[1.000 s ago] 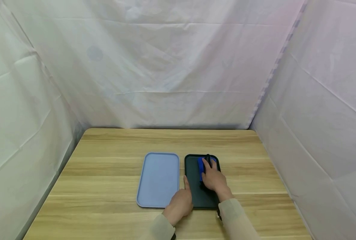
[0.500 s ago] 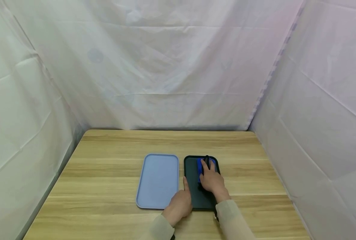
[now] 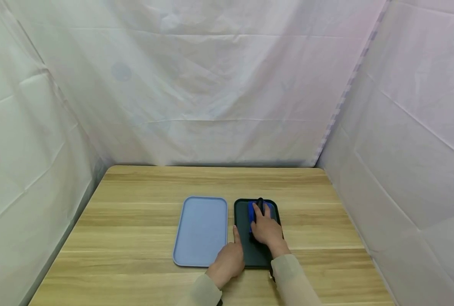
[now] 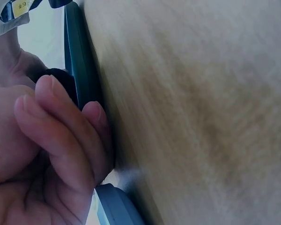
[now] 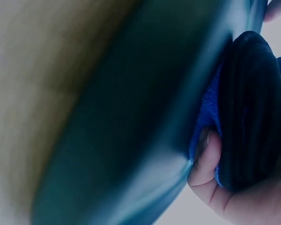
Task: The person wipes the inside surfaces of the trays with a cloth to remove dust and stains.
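Note:
A dark green tray (image 3: 243, 214) lies on the table, its left rim under the stretched index finger of my left hand (image 3: 228, 257). That hand's other fingers are curled at the tray's near left corner, which the hand largely hides; the left wrist view shows these bent fingers (image 4: 68, 131) against the rim. Inside the tray my right hand (image 3: 266, 231) grips a cleaning brush-like tool (image 5: 250, 108) with a ribbed black back and handle over a fuzzy blue pad. Two fingers straddle its black handle, and the thumb hooks the blue side. The tool's underside faces the tray floor.
A light blue tray (image 3: 201, 231) lies just left of the green one, a narrow gap between them. The wooden table (image 3: 135, 229) extends around both. White cloth walls (image 3: 219, 85) enclose the back and sides.
My right hand has slid the blue-and-black tool leftward across the far part of the green tray. The left hand stays at the near left corner. The trays keep their places.

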A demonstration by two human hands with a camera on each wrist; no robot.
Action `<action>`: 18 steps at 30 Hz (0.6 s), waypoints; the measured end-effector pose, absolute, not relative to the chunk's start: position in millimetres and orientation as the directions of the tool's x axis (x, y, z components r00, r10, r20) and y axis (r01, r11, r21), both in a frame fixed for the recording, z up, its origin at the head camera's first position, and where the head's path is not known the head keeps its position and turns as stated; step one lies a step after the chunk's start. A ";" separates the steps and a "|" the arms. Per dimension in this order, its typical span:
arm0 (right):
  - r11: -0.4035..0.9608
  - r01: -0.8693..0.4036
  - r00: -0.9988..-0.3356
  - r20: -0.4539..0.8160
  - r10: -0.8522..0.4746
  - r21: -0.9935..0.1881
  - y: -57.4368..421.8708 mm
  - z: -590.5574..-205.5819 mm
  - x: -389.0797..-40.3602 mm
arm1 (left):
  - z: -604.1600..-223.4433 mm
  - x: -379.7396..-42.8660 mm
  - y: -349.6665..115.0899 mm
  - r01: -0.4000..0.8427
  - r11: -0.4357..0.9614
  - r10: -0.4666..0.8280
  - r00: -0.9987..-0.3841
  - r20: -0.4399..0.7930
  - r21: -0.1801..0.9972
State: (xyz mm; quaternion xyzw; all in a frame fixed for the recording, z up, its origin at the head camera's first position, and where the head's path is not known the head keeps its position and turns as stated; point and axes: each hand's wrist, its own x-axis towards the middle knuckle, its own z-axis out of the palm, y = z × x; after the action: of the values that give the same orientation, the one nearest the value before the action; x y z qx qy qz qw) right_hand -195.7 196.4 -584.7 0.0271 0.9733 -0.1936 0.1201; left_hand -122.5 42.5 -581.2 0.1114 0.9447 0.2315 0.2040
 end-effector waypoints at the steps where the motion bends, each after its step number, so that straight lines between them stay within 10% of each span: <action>1: 0.923 0.101 -0.970 -0.245 0.008 -0.372 195.0 -585.2 -195.9 | -581.2 -122.4 42.6 0.116 0.869 0.304 -0.892 -0.334 0.482; 18: 0.923 0.096 -0.971 -0.239 0.004 -0.372 174.3 -588.8 -198.0 | -582.5 -124.0 43.4 0.119 0.866 0.313 -0.886 -0.341 0.486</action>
State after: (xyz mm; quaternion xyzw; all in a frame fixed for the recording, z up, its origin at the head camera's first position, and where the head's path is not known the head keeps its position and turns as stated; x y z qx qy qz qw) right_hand -198.0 174.3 -588.8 0.0256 0.9736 -0.1941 0.1177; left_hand -124.0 43.4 -582.5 0.1143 0.9430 0.2321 0.2091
